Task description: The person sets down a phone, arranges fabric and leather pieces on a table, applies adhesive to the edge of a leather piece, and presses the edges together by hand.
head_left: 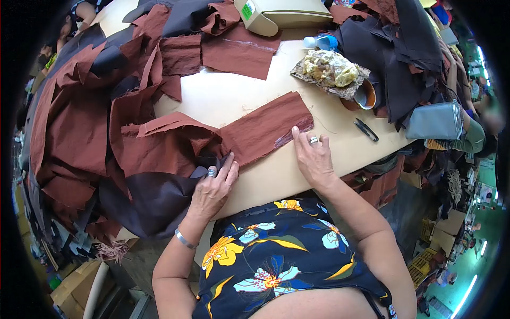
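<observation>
This looks like a garment workshop: heaps of cut cloth [69,127] crowd the table [265,185] from nine to twelve o'clock, and thread snips [366,129] lie towards three. Cardboard boxes [71,290] stand at eight o'clock; yellow crates [419,269] and a tube light [465,296] show around four.

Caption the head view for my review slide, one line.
Left hand and right hand touch a rust-red fabric strip lying on a cream tabletop, with black snips to the right.
</observation>
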The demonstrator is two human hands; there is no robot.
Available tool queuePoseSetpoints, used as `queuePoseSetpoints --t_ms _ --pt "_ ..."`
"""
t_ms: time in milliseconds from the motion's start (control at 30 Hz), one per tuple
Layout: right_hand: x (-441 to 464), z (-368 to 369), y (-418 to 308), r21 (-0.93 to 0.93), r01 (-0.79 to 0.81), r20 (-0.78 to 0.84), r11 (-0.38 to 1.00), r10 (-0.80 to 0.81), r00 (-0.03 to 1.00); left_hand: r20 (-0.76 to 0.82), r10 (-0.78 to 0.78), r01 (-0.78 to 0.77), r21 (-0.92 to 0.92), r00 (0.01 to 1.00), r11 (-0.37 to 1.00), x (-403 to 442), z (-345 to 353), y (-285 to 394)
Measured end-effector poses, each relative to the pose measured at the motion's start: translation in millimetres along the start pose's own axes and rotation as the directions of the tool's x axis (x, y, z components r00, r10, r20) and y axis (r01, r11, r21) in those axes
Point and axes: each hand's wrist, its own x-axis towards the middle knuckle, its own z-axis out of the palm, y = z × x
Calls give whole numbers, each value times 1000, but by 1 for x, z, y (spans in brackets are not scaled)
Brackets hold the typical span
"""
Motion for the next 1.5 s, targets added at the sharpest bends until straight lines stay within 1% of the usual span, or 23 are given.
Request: queuePoseSetpoints --t_ms 100,200,300,333,433,533,633,733,833,933,1033,1133,1233,1333,1433,1500 --pt "-2 3 -2 -56 126 -38 990 -129 991 17 -9 9 2 1000 1000 -2 -2 0" --pt "-5 -9 -24 -50 187 -12 981 -188 982 13 -7 7 -8 1000 1000 -2 -3 0" --pt "-12 -14 -47 22 256 -19 966 -256 967 -7 -7 7 -19 1000 1000 -3 -5 1" --pt "-16 -14 -51 108 269 -74 957 -262 962 -14 -8 8 -20 1000 1000 -3 -6 2" --pt "-7 -16 -31 4 214 14 977 -214 977 -39 12 -14 -41 999 999 -5 -2 0" --pt "2 -11 -20 38 108 53 993 -110 993 -30 14 -15 -26 999 1000 -7 1 1" --pt "0 -8 -32 -7 206 66 979 -205 977 -22 31 -32 -28 999 999 -7 0 0" --pt "0 -11 -47 110 241 -25 964 -239 971 -6 23 -23 -46 1000 999 -9 -4 0" --pt "1 -13 -60 86 288 -32 954 -287 957 -9 28 -29 -61 1000 998 -12 -3 0" --pt "4 -18 -72 93 315 -4 944 -316 949 -38 35 -38 -73 999 997 -13 2 0" --pt "6 -15 -81 83 345 -80 935 -338 938 -33 32 -35 -70 999 997 -13 4 0" --pt "10 -17 -71 191 426 -122 885 -409 904 -59 46 -50 -61 997 997 -14 8 0" --pt "16 -22 -65 202 409 -122 890 -391 912 -44 31 -34 -78 999 996 -13 6 1" --pt "18 -21 -68 334 398 -100 855 -387 916 -36 30 -32 -55 999 998 -13 7 2" --pt "23 -19 -58 510 383 -98 770 -390 915 -54 43 -46 -57 998 997 -13 8 1" --pt "27 -20 -53 613 336 -39 715 -397 917 -43 40 -42 -55 998 998 -14 10 2"
